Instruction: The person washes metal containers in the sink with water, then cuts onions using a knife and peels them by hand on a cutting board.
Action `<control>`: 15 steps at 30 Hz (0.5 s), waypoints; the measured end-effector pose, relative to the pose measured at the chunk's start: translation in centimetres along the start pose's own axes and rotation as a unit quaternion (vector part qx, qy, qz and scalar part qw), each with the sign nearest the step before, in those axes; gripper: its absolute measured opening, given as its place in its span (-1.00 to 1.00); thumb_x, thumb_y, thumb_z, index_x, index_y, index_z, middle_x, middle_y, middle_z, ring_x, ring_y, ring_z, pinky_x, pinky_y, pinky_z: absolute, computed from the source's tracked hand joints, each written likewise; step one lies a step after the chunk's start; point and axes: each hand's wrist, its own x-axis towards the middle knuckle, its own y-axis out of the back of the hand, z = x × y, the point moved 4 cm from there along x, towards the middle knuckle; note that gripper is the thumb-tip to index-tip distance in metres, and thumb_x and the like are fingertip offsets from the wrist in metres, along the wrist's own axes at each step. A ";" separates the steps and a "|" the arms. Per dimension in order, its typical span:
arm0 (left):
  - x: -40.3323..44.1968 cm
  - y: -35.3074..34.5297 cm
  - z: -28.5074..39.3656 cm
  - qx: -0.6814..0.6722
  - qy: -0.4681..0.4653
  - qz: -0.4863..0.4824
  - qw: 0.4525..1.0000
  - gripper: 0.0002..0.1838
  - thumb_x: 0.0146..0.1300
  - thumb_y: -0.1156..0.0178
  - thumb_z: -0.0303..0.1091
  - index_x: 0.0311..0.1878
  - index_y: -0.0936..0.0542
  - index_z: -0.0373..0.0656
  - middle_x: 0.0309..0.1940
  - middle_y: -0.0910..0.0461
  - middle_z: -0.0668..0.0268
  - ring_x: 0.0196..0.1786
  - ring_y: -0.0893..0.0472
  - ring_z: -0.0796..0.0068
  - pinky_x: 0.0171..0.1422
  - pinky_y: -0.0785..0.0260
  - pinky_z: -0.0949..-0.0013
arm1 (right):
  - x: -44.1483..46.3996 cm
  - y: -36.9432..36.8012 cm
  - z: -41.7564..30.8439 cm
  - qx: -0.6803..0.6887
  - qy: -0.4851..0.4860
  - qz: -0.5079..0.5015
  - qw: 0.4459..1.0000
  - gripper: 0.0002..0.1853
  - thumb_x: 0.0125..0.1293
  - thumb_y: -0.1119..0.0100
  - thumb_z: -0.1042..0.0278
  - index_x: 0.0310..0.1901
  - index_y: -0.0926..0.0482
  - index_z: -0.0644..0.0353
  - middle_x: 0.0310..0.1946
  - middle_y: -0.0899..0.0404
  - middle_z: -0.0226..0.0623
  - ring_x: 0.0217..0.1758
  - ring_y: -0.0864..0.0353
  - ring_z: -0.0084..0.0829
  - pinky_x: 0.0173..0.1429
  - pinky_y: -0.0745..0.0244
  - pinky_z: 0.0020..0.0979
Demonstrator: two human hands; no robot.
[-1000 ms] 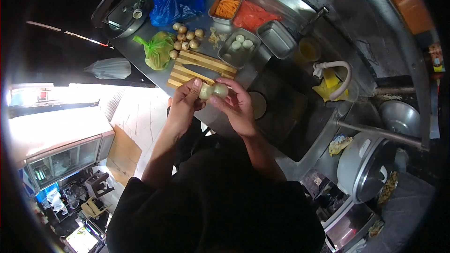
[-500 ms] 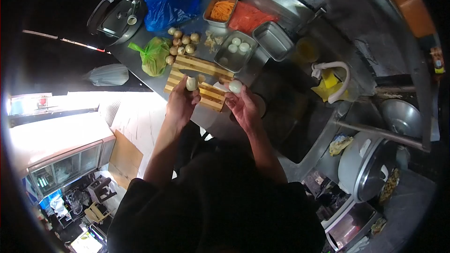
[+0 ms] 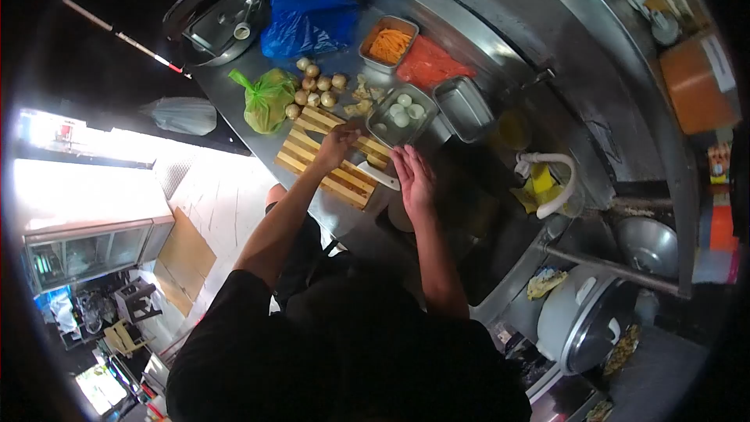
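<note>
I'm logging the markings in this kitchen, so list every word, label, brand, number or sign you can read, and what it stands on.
No text can be read here.
White label on the orange container at upper right: too small and blurred to read.
Colourful packet at the right edge: any print is too blurred.
White knife handle: no lettering can be made out.

Between the left hand [image 3: 340, 147] and right hand [image 3: 416, 178], a gap lies over the knife handle [image 3: 380, 175], jutting past the right edge of the cutting board [image 3: 340, 185]. Ahead, the steel tray [image 3: 400, 137] obstructs passage; unpeeled onions [image 3: 322, 86] crowd the board's far left corner. The left forearm [image 3: 285, 224] spans its near edge.
</note>
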 end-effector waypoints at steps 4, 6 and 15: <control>-1.7 2.8 2.1 0.006 0.009 0.065 0.998 -0.57 0.35 -0.18 -0.45 0.28 -0.54 -0.27 0.06 -0.71 0.07 0.18 -0.67 0.13 0.29 -0.46 0.15 | -1.0 5.4 2.9 -0.246 0.048 0.001 0.968 -0.78 0.56 -0.17 0.36 0.07 -0.58 0.32 0.07 -0.65 -0.12 0.15 -0.67 -0.22 0.26 -0.57 -0.28; 0.6 5.5 2.2 0.303 -0.120 0.181 0.928 -0.57 0.28 -0.18 -0.51 0.24 -0.54 -0.21 0.20 -0.61 0.08 0.28 -0.57 0.05 0.33 -0.39 0.01 | -1.3 5.2 3.8 -0.465 0.147 -0.039 0.872 -0.78 0.50 -0.23 0.37 0.08 -0.58 0.25 0.05 -0.64 -0.13 0.15 -0.65 -0.18 0.24 -0.53 -0.22; 8.9 7.6 0.4 0.561 -0.093 0.169 0.805 -0.46 0.19 -0.29 -0.44 0.29 -0.52 -0.08 0.30 -0.50 0.21 0.41 -0.44 0.17 0.42 -0.26 0.08 | -0.9 2.4 7.3 -0.856 0.244 -0.094 0.446 -0.42 0.42 -0.30 0.18 0.41 -0.36 0.02 0.22 -0.47 -0.18 0.37 -0.46 -0.17 0.38 -0.37 -0.01</control>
